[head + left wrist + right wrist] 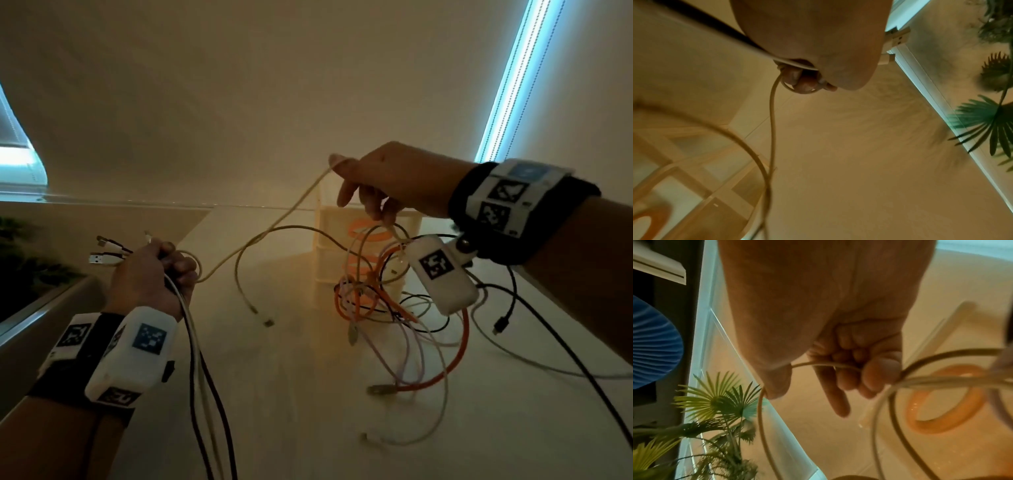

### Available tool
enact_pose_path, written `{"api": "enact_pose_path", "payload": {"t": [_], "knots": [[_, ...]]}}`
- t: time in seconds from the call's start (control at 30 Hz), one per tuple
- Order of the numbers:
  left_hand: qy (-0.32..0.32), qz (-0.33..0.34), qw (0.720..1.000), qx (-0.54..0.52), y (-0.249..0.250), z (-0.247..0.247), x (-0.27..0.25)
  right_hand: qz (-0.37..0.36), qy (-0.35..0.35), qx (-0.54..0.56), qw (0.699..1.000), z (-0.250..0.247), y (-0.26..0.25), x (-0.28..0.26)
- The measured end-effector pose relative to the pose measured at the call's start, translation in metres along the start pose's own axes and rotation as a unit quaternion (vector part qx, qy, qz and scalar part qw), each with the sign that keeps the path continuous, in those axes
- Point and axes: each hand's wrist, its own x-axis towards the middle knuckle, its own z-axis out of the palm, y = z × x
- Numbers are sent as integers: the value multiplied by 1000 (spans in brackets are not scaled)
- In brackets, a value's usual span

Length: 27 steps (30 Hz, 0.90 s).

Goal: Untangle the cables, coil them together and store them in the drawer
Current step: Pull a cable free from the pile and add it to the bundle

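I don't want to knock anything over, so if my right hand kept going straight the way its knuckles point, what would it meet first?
Probably nothing close. The right hand points left above the table, pinching a beige cable. Only that cable lies ahead, then the wall. Depth is unclear.

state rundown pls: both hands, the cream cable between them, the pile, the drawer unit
left hand: grips a bunch of cables, plug ends sticking out past the fist
right hand: raised, pinches the cream cable
cream cable: lifted off the table, spans from hand to hand
cable pile: tangled, partly lifted toward the right hand, rest on the table
orange cable: looped in the pile
drawer unit: upright behind the pile; open or closed, cannot tell
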Motion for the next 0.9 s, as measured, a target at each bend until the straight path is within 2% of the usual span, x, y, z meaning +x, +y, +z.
{"api": "enact_pose_path", "payload": {"t": [0.07,0.1,0.2,0.23,0.3,0.37,0.4,0.43,0.47,0.5,0.53,0.57,0.6,0.7,0.8,0.83,0.9], "knots": [[-1,2,1000,13,-3,1,0,29,-54,29,998,2,-13,7],[-1,3,1000,20,-4,2,0,14,-50,26,998,2,-20,10],[11,1,1000,28,-3,-1,1,-125,48,-40,990,-7,-38,20],[17,-2,999,28,-3,-3,3,-176,88,-83,977,-12,-43,21],[24,-5,999,21,-2,-6,6,-262,168,-198,930,-20,-52,19],[28,-4,999,20,-2,-7,8,-297,214,-292,884,-24,-57,12],[30,-1,999,21,-2,-7,8,-290,214,-318,877,-25,-58,8],[32,3,999,21,-2,-7,8,-261,193,-315,892,-26,-56,5],[34,5,999,22,-3,-7,8,-202,148,-273,929,-25,-54,0],[34,6,999,23,-4,-6,8,-120,87,-195,970,-22,-51,-4],[32,7,999,22,-4,-6,8,-34,31,-106,993,-20,-45,-6],[28,7,999,21,-4,-6,9,28,-3,-33,999,-17,-37,-8],[25,6,999,19,-4,-6,9,54,-12,20,998,-14,-26,-8],[21,-5,1000,7,0,-10,12,58,38,126,990,-8,1,-10],[23,-17,1000,-11,3,-14,15,94,80,236,964,-11,22,-14],[25,-17,999,-12,2,-14,15,107,106,214,965,-11,26,-16],[34,-8,999,-6,2,-15,16,118,150,87,978,-13,36,-17]]}}
